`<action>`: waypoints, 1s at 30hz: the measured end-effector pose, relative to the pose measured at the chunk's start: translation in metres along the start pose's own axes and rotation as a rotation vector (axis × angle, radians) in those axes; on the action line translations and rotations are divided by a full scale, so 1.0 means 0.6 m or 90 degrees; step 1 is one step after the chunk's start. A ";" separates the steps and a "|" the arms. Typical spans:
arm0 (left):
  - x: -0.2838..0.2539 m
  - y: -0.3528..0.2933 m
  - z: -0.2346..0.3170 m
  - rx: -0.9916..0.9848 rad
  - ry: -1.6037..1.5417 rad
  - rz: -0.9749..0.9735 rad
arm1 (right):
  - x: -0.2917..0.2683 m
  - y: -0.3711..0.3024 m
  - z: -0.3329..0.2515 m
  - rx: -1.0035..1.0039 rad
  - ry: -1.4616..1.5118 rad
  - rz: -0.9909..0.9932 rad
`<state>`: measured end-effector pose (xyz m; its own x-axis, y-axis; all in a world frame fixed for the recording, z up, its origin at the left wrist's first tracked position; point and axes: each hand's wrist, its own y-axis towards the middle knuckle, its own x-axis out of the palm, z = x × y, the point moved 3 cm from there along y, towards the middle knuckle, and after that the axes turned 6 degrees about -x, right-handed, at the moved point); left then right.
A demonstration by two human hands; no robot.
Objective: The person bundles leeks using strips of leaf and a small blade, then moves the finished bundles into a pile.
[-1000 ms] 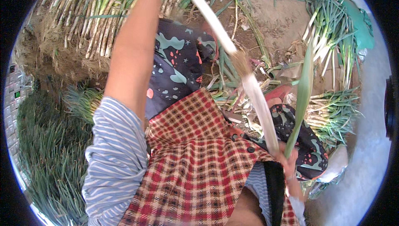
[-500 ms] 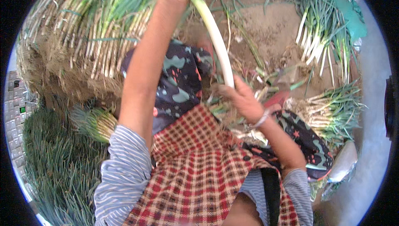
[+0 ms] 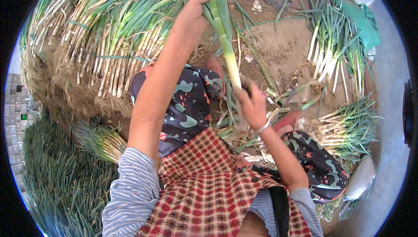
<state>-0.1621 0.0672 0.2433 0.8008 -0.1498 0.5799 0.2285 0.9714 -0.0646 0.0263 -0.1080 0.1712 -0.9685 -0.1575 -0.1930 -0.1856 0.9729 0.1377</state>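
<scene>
A thick green onion (image 3: pixel 229 58) slants across the middle of the view, leaves at the far end, white shaft pointing toward me. My left hand (image 3: pixel 194 15) is closed around its green leafy part, thumb on top. Lower down, my right hand (image 3: pixel 253 105) wraps round the white shaft; the root end below it is smeared by motion. Peeled green onions (image 3: pixel 332 47) with clean white shafts lie in a pile at the far right. Unpeeled ones, tied in bundles (image 3: pixel 115 56) with soil-covered roots, fill the far left.
A rooty bunch of green onions (image 3: pixel 346 126) lies at the right by my shoe (image 3: pixel 288 119). Dark green tops (image 3: pixel 65 180) cover the near left, beside a smaller bunch (image 3: pixel 103 140). A green plastic bag (image 3: pixel 363 21) sits at the far right. Leaf scraps (image 3: pixel 263 69) litter the ground.
My right hand has moved down along the shaft toward its root end. The green onion stands straighter, and more of its leaves and my left hand have come into view.
</scene>
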 end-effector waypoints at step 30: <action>0.044 -0.025 0.009 0.023 -0.036 0.141 | -0.031 0.033 -0.005 -0.053 -0.146 0.002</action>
<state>-0.1477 0.0500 0.2640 0.7961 0.0772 0.6002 0.0300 0.9856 -0.1666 0.0403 -0.0865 0.1802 -0.9079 -0.1022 -0.4065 -0.2045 0.9546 0.2168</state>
